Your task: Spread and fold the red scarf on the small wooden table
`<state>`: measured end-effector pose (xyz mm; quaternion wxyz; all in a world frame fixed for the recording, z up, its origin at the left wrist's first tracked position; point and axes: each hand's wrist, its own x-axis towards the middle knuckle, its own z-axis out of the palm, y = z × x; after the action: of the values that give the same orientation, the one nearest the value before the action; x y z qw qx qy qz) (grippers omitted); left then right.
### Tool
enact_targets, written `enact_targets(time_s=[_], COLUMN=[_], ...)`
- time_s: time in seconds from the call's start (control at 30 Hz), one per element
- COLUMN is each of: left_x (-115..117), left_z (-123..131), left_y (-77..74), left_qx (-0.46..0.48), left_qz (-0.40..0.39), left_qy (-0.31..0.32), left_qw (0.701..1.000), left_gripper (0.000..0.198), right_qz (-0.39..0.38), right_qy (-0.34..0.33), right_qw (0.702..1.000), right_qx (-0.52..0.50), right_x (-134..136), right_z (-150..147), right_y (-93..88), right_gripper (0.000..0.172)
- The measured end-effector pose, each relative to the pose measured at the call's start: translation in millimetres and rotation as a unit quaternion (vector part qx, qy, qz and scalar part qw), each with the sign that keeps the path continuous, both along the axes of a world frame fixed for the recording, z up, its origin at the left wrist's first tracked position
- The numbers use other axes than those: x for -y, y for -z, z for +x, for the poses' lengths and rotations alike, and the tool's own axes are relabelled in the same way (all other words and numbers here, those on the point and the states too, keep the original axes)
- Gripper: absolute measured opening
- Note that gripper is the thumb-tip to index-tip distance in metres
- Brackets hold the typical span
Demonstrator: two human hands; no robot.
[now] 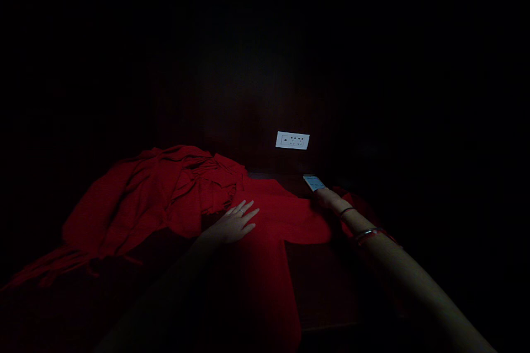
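My left hand point(234, 224) lies with its fingers spread on a red garment point(265, 265), near its upper part. A ring shows on one finger. The garment is spread flat, with a sleeve-like part reaching right. My right hand point(328, 197) is closed around a phone point(313, 182) beyond the right end of that part. Only the phone's far end, with a pale bluish face, sticks out past the hand. The fingers under it are hidden. Left of my left hand, a crumpled red scarf point(165, 190) lies heaped, its fringe trailing to the lower left.
A white socket plate point(292, 140) is on the dark wall behind the cloth. The dark surface point(323, 281) under the garment has a faint front edge at the lower right. Most of the surroundings are too dark to make out.
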<state>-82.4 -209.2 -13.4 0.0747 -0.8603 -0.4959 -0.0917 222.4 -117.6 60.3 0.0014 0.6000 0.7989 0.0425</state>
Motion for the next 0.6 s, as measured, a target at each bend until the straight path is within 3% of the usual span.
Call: enact_targets(time_s=[0.1, 0.17, 0.27, 0.37, 0.6], left_x=[3.0, 3.0, 1.0, -1.0, 0.9], left_z=[0.5, -0.2, -2.9, -5.8, -7.8], left_y=[-3.8, -3.9, -2.4, -2.7, -9.1], left_qx=[0.009, 0.016, 0.019, 0.022, 0.016], left_qz=[0.035, 0.03, -0.044, -0.108, -0.146], left_qy=[-0.018, -0.031, -0.059, -0.078, -0.066], left_qw=[0.999, 0.999, 0.997, 0.991, 0.987], left_gripper=[0.05, 0.051, 0.059, 0.068, 0.081], right_qz=[0.049, 0.059, -0.012, -0.077, -0.085], right_qy=[-0.006, -0.087, -0.204, -0.192, -0.177], right_qw=[0.999, 0.994, 0.977, 0.976, 0.979], right_qx=[0.001, -0.03, -0.068, -0.066, -0.059], right_x=[16.9, 29.2, 43.3, 49.4, 47.7], right_z=[-23.5, -43.4, -66.3, -72.5, -60.5], right_y=[15.2, 28.1, 45.7, 57.2, 64.0], right_gripper=[0.038, 0.043, 0.056, 0.063, 0.075])
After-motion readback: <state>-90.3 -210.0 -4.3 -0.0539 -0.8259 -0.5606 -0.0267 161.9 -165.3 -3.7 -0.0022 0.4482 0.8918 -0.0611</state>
